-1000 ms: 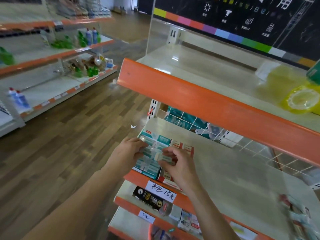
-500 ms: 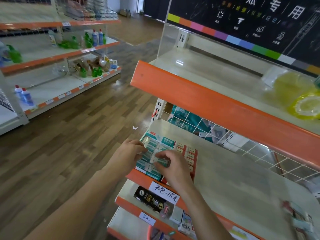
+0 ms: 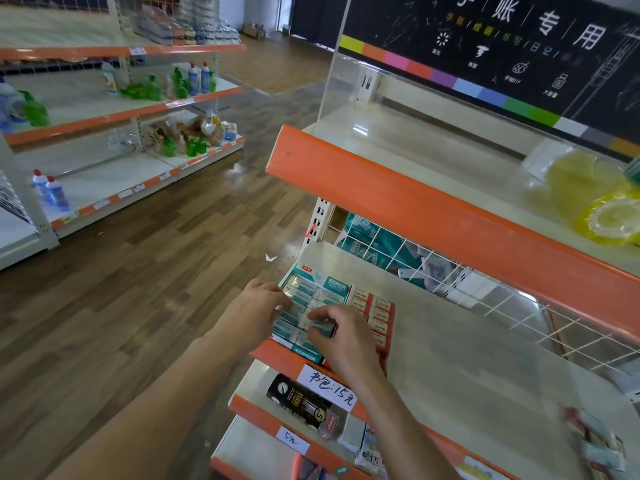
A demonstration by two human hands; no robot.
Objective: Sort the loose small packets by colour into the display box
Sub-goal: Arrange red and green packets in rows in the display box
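Hands at lower centre of the frame, both over the display box (image 3: 313, 292) that sits at the left front corner of the middle shelf (image 3: 460, 368). We see the box split by colour: teal packets (image 3: 334, 289) fill its left part, red packets (image 3: 381, 315) its right part, the two blocks side by side and touching.

Right hand (image 3: 341, 336): fingers curled, tips pinching one teal packet (image 3: 323, 328) from above, low over the teal rows. We cannot tell whether that packet already rests among the others or is just above them.

Left hand (image 3: 251, 311): fingers bent, tips touching the left edge of the teal rows; we cannot tell whether they pinch a packet or only press against it.

Loose packets (image 3: 595, 441), red and pale teal, lie blurred at the lower right of the frame on the same shelf, well apart from the box.

Handwritten price label (image 3: 327, 389) on the orange shelf edge just below the right wrist. Black pack (image 3: 301, 403) on the shelf beneath. Yellow tape rolls (image 3: 609, 220) on the top shelf, right edge of the frame.
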